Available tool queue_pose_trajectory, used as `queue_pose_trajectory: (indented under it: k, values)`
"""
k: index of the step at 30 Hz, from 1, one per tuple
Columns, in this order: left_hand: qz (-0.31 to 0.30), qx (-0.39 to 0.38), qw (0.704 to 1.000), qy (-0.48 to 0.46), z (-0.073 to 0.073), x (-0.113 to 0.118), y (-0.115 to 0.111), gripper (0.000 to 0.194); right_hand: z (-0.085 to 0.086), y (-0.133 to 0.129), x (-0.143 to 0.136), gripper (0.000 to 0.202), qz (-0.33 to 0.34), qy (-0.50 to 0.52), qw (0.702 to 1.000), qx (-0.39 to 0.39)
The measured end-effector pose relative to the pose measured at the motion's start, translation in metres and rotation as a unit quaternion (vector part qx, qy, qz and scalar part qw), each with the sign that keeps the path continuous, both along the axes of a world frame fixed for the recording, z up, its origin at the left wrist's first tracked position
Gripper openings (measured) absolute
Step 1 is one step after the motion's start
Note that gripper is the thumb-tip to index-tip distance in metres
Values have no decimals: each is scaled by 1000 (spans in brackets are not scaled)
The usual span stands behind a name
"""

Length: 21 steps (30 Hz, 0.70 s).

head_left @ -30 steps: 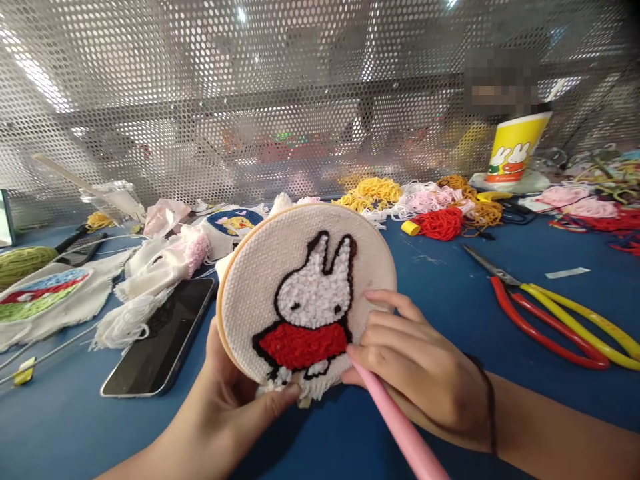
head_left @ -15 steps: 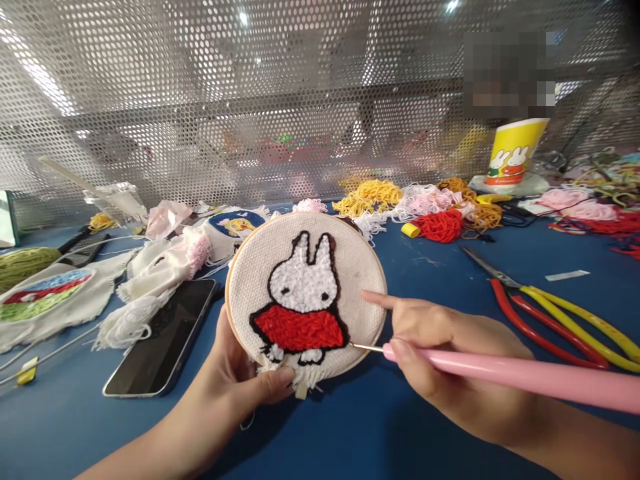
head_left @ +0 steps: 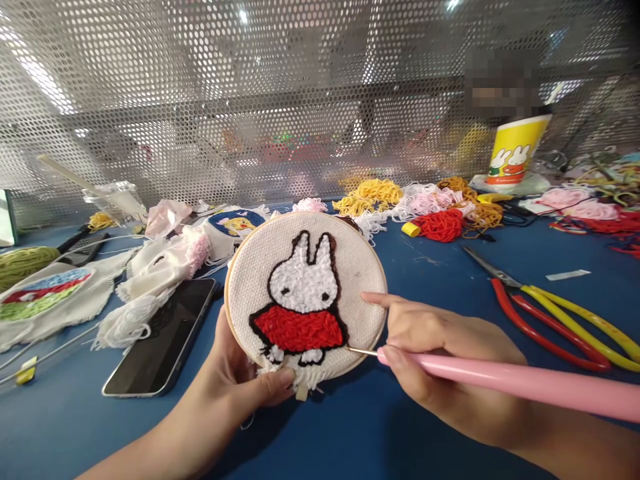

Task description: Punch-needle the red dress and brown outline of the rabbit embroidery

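A round wooden embroidery hoop point(head_left: 357, 267) with cream cloth is held up tilted in the middle. On the cloth a white rabbit point(head_left: 303, 287) in a red garment point(head_left: 300, 328) is outlined in black. My left hand point(head_left: 250, 383) grips the hoop's lower left edge, thumb in front, other fingers mostly hidden behind. My right hand point(head_left: 445, 360) is closed round a pink punch needle point(head_left: 490, 379), and its index finger is stretched out onto the cloth. The needle's thin metal tip meets the cloth at the red garment's lower right corner, by the black outline.
A black phone point(head_left: 165, 340) lies left of the hoop, near white yarn point(head_left: 125, 320) and finished cloth pieces point(head_left: 50, 297). Red and yellow scissors point(head_left: 550, 323) lie at right. Behind are yellow yarn point(head_left: 370, 197), red yarn point(head_left: 440, 225), a yellow cup point(head_left: 515, 150) and a perforated metal screen point(head_left: 200, 100).
My right hand and the pink punch needle have shifted slightly left and down, with the tip a little lower on the cloth. The hoop and my left hand look nearly unmoved.
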<state>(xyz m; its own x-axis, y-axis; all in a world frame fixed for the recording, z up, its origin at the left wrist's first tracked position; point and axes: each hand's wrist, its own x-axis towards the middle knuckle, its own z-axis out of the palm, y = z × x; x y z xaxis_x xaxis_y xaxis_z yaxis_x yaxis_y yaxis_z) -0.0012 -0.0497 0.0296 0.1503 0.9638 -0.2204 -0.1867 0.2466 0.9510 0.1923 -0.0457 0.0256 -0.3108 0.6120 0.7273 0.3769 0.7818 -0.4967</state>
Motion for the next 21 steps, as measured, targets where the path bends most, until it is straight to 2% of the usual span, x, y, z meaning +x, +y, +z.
queue_pose_trajectory:
  k: [6, 10, 14, 16, 21]
  values:
    - [8, 40, 999, -9, -3, 1, -1, 89, -3, 1, 0, 12, -25, -34, 999, 25]
    - [25, 79, 997, -1, -6, 1, 0, 94, -2, 3, -3, 12, 23, -73, 996, 48]
    - [22, 83, 996, 16, -6, 0, 0, 95, -1, 2, -5, 4, 30, -59, 996, 58]
    - [22, 87, 996, 20, -6, 0, 0, 95, -2, 2, -4, 10, 23, -73, 995, 62]
    - [27, 84, 996, -3, -8, 0, -1, 96, -8, 5, -2, 8, 19, -110, 987, 114]
